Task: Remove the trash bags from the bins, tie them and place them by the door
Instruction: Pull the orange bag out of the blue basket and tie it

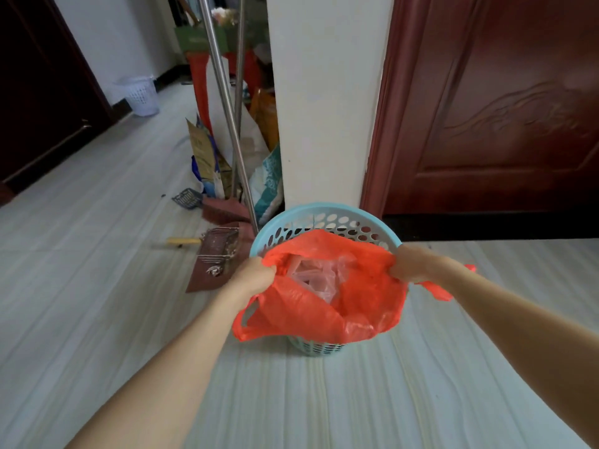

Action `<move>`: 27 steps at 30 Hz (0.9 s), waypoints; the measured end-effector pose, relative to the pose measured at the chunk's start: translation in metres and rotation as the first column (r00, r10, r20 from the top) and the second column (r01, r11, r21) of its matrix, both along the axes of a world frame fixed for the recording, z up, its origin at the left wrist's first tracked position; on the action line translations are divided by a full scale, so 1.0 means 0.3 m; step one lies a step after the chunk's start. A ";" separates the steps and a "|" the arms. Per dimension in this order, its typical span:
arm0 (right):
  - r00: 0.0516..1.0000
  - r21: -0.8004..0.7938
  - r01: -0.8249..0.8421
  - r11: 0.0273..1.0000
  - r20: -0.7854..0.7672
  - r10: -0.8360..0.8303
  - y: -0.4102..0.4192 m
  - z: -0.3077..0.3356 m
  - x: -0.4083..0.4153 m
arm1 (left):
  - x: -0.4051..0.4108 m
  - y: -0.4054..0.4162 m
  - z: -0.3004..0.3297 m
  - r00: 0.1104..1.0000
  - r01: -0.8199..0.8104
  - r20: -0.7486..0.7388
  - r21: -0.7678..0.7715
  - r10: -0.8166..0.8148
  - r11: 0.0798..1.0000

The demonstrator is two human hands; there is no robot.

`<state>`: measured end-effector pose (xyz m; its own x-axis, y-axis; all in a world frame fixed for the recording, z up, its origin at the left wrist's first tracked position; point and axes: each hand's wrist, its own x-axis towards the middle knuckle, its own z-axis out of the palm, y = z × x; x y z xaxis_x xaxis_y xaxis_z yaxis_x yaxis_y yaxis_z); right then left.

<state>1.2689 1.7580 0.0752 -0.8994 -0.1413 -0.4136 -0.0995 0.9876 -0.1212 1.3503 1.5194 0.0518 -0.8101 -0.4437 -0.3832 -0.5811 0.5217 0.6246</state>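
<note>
A red plastic trash bag [356, 299] hangs over a light blue perforated bin [327, 222] on the floor by a white wall corner. My left hand [251, 277] grips the bag's left rim, and my right hand [411, 264] grips its right rim. The bag's mouth is stretched wide between them, showing clear plastic waste [319, 273] inside. A bag handle loop droops below my left hand and another trails past my right wrist. The bag's near side drapes over the bin's front.
A dark red wooden door [505, 118] stands behind the bin at right. Left of the bin are a broom and dustpan [217, 254], metal poles [227, 108] and stacked bags. A white bin [141, 95] stands far left by another dark door [35, 92].
</note>
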 end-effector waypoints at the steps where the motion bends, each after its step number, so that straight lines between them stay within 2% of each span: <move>1: 1.000 -0.085 0.029 0.996 0.013 -0.028 -0.011 0.004 0.000 | -0.005 0.011 0.007 1.000 0.000 -0.022 0.002 0.000 1.000; 3: 0.991 -0.302 0.125 0.945 0.074 -0.108 -0.019 -0.005 -0.013 | -0.017 0.033 0.017 0.996 -0.047 -0.072 0.059 0.052 0.997; 5: 0.965 -0.499 0.262 0.826 0.140 -0.221 -0.014 -0.032 -0.022 | -0.023 0.046 0.017 0.976 -0.143 -0.141 0.169 0.167 0.975; 8: 0.863 -0.717 0.489 0.496 0.317 -0.393 0.013 -0.076 -0.032 | -0.026 0.044 0.011 0.900 -0.266 -0.181 0.493 0.396 0.828; 10: 0.807 -0.740 0.564 0.366 0.400 -0.435 0.033 -0.084 -0.027 | -0.021 0.017 -0.005 0.876 -0.288 -0.112 0.660 0.470 0.694; 12: 0.781 -0.734 0.594 0.328 0.428 -0.456 0.048 -0.091 -0.024 | -0.001 -0.010 -0.024 0.876 -0.267 -0.035 0.796 0.482 0.543; 14: 0.751 -0.721 0.620 0.309 0.431 -0.500 0.056 -0.095 -0.027 | 0.007 -0.024 -0.042 0.893 -0.204 -0.057 0.832 0.446 0.515; 15: 0.737 -0.716 0.630 0.299 0.431 -0.520 0.058 -0.097 -0.028 | 0.007 -0.026 -0.050 0.911 -0.152 -0.116 0.798 0.396 0.583; 16: 0.723 -0.708 0.643 0.290 0.438 -0.534 0.059 -0.100 -0.031 | 0.009 -0.025 -0.051 0.926 -0.074 -0.208 0.719 0.315 0.691; 18: 0.700 -0.695 0.665 0.273 0.453 -0.551 0.058 -0.101 -0.031 | 0.016 -0.021 -0.031 0.948 0.152 -0.315 0.359 -0.034 0.921; 19: 0.691 -0.692 0.673 0.262 0.460 -0.557 0.058 -0.103 -0.031 | 0.023 -0.022 -0.022 0.944 0.267 -0.236 0.128 -0.232 0.955; 20: 0.684 -0.689 0.680 0.253 0.470 -0.558 0.055 -0.101 -0.030 | 0.033 -0.018 -0.010 0.927 0.360 -0.085 -0.062 -0.364 0.931; 21: 0.682 -0.693 0.683 0.233 0.489 -0.544 0.051 -0.098 -0.028 | 0.045 -0.010 0.001 0.899 0.437 0.083 -0.231 -0.430 0.869; 23: 0.703 -0.712 0.669 0.213 0.515 -0.490 0.041 -0.086 -0.021 | 0.063 0.008 0.000 0.835 0.549 0.302 -0.509 -0.459 0.663; 24: 0.732 -0.733 0.646 0.214 0.514 -0.448 0.035 -0.078 -0.012 | 0.070 0.022 -0.002 0.831 0.546 0.300 -0.602 -0.468 0.583; 25: 0.773 -0.762 0.606 0.229 0.495 -0.398 0.029 -0.071 -0.005 | 0.071 0.027 -0.010 0.850 0.500 0.248 -0.659 -0.465 0.562; 26: 0.818 -0.791 0.552 0.263 0.453 -0.356 0.023 -0.065 0.005 | 0.069 0.023 -0.029 0.877 0.428 0.160 -0.691 -0.454 0.582; 27: 0.860 -0.811 0.493 0.314 0.399 -0.318 0.017 -0.058 0.017 | 0.065 0.017 -0.048 0.900 0.350 0.057 -0.684 -0.431 0.640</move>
